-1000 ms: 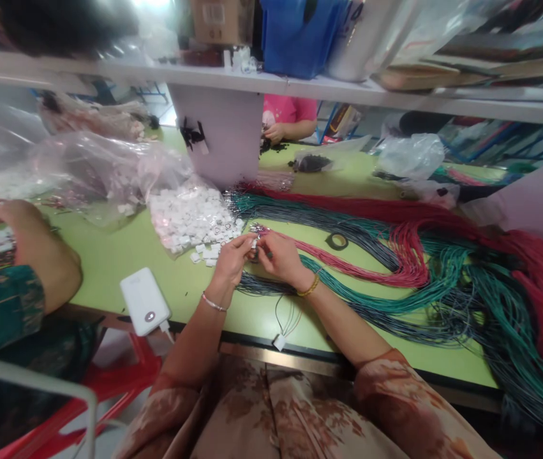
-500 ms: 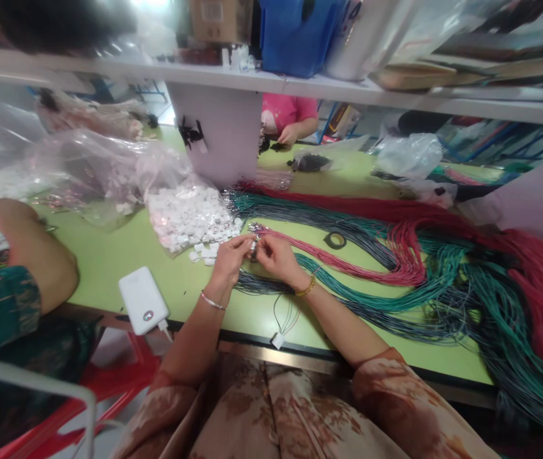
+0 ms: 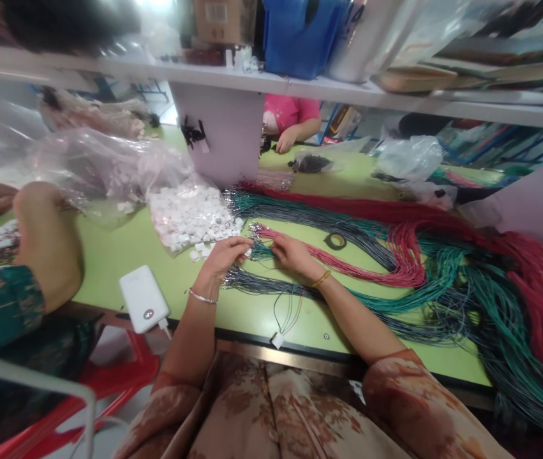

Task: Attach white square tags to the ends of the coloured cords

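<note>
My left hand [image 3: 227, 258] is pinched on a small white connector [image 3: 247, 253] beside the bag of white connectors [image 3: 187, 213]. To its right, my right hand [image 3: 295, 257] has its fingers closed over the wires; what they hold is too small to make out. Between the hands lie the tips of the green wires [image 3: 262, 248]. Just beyond are the ends of the red wires [image 3: 275, 236], and the dark grey wires [image 3: 261, 283] run below the hands. A white connector with a few wires [image 3: 277, 340] lies near the table's front edge.
A white power bank [image 3: 143, 298] with a cable is at the left. A black tape roll [image 3: 335, 241] lies among the wires. A person's arm [image 3: 48, 242] is at the far left; another person in pink [image 3: 290, 115] sits across. A shelf [image 3: 156, 71] spans above.
My hands have moved apart, the right one shifting right, showing green wire tips between them. A small round piece now shows near the front edge. The left neighbour's arm and the far person's hand have moved.
</note>
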The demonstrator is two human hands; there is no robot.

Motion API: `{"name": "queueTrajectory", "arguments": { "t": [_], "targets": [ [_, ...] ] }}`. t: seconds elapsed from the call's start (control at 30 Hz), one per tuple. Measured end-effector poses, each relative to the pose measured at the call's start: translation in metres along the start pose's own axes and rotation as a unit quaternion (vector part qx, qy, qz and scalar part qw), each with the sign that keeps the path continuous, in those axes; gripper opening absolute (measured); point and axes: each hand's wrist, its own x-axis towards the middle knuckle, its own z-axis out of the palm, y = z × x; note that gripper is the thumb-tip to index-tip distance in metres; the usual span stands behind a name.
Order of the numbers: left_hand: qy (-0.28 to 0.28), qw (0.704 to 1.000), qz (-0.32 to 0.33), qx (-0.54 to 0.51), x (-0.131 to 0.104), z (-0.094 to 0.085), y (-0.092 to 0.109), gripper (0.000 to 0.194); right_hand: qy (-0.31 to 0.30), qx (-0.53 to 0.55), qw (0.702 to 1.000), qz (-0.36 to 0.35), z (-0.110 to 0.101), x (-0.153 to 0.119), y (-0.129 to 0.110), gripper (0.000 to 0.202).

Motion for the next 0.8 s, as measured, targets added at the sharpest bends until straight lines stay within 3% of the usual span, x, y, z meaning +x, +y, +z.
{"name": "queueTrajectory", "arguments": {
  "t": [0.23,0.43,0.63,0.8],
  "targets": [
    [0.001,1.000,0.001,-0.007,-0.001,0.000,0.003,0.023,-0.034,-0.031,0.999,0.007,-0.015,-0.003,0.002,0.021],
    [0.002,0.998,0.000,-0.060,-0.001,0.005,0.001,0.018,0.007,0.149,0.988,0.029,-0.015,0.007,-0.005,0.022],
    [0.014,0.992,0.003,-0.125,0.002,0.006,-0.003,0.019,0.039,0.307,0.950,0.034,-0.010,0.031,-0.024,0.025],
    [0.001,0.985,0.015,-0.172,0.004,0.009,-0.007,0.021,0.030,0.401,0.915,0.022,-0.014,0.032,-0.036,0.027]
  ]
}}
